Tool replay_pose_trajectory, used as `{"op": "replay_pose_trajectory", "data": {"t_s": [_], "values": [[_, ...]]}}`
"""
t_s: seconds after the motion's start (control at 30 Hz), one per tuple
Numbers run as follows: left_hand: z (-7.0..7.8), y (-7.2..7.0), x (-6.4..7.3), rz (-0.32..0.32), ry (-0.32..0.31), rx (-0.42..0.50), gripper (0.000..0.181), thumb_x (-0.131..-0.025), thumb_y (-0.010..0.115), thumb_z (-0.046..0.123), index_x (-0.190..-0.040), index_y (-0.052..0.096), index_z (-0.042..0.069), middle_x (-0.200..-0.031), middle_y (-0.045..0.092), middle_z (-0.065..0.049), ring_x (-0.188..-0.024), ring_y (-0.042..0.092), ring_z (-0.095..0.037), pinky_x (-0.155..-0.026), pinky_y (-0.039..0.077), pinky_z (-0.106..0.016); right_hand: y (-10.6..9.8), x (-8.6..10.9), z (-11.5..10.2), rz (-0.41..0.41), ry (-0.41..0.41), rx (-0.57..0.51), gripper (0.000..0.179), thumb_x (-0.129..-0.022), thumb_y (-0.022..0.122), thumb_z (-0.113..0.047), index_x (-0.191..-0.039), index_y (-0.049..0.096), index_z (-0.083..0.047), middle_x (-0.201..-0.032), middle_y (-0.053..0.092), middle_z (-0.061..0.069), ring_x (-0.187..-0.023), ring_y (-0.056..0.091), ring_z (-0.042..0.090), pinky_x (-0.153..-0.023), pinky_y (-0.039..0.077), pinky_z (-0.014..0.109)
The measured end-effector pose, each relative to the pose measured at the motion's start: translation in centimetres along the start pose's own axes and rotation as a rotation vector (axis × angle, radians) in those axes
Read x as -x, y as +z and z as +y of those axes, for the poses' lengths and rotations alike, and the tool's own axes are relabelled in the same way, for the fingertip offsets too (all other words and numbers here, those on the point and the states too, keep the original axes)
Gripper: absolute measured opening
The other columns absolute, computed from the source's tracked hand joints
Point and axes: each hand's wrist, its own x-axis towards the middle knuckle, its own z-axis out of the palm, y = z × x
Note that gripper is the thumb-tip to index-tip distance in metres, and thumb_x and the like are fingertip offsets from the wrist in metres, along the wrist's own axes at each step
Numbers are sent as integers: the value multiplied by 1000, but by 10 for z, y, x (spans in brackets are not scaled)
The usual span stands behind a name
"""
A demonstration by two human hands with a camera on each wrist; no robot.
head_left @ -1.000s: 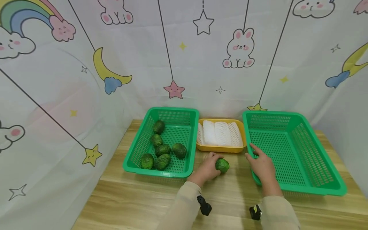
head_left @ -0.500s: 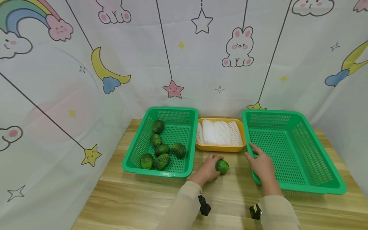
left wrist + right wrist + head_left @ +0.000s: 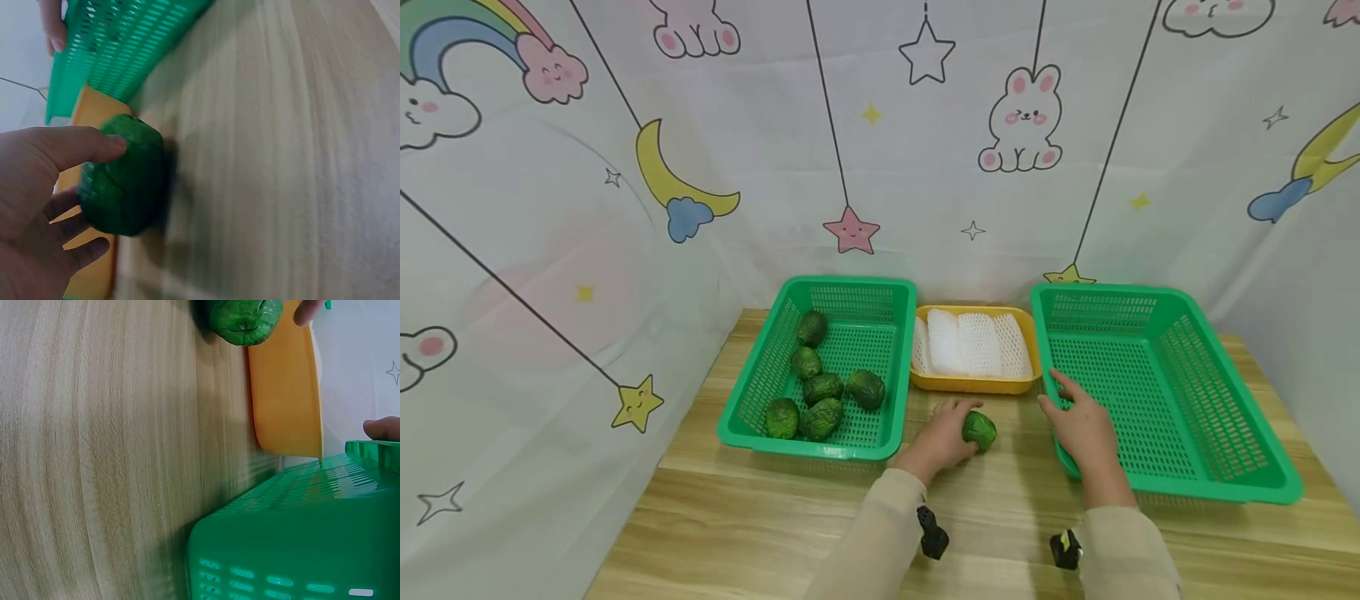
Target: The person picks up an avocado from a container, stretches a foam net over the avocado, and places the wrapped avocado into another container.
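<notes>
My left hand [image 3: 943, 437] holds a green, wrinkled avocado [image 3: 979, 431] on the wooden table, between the two green baskets. In the left wrist view the thumb lies across the near side of the avocado [image 3: 128, 187], with the other fingers behind it. My right hand [image 3: 1084, 429] is at the left rim of the right green basket [image 3: 1262, 417], its thumb and forefinger apart and nothing between them. Several darker avocados [image 3: 822, 419] lie in the left green basket [image 3: 898, 425]. Only a fingertip of the right hand [image 3: 384, 429] shows above the rim in the right wrist view.
A yellow tray [image 3: 973, 384] with several white foam net sleeves [image 3: 979, 343] stands at the back between the baskets. Behind everything hangs a white curtain [image 3: 925, 167] printed with cartoons. The wooden table [image 3: 737, 517] extends toward me.
The view has shifted very slightly. Both hands and the avocado stay in nearly the same place.
</notes>
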Motion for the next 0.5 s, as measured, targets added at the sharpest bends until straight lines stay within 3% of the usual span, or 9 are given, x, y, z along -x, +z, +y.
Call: {"op": "replay_pose_trajectory", "data": {"t_s": [0.1, 0.23, 0.37, 0.5], "values": [[7, -13, 2, 52, 42, -13, 61, -83, 71, 21, -137, 42, 24, -134, 39, -6, -124, 34, -24, -96, 37, -39, 0, 0, 0, 2, -2, 2, 62, -94, 47, -45, -147, 29, -18, -135, 44, 23, -118, 41, 46, -90, 37, 57], [16, -45, 7, 184, 68, -8, 51, -87, 66, 25, -134, 46, 22, -136, 37, -8, -127, 30, -27, -98, 34, -44, 1, 0, 0, -7, 1, 2, 63, -94, 47, -46, -147, 28, -18, -135, 43, 23, -117, 42, 46, -90, 37, 57], [5, -73, 13, 289, -11, 50, 45, -88, 63, 27, -130, 50, 18, -136, 37, -10, -125, 30, -30, -97, 32, -48, 1, -1, -1, -2, 0, 12, 63, -94, 47, -46, -147, 29, -17, -135, 43, 23, -118, 41, 46, -89, 37, 57], [-19, -78, 15, 292, -166, 140, 46, -90, 62, 25, -133, 48, 15, -136, 33, -15, -123, 29, -33, -94, 35, -49, -1, -2, -2, 6, -1, 27, 62, -94, 47, -45, -147, 29, -17, -136, 43, 23, -117, 41, 46, -88, 38, 57]]}}
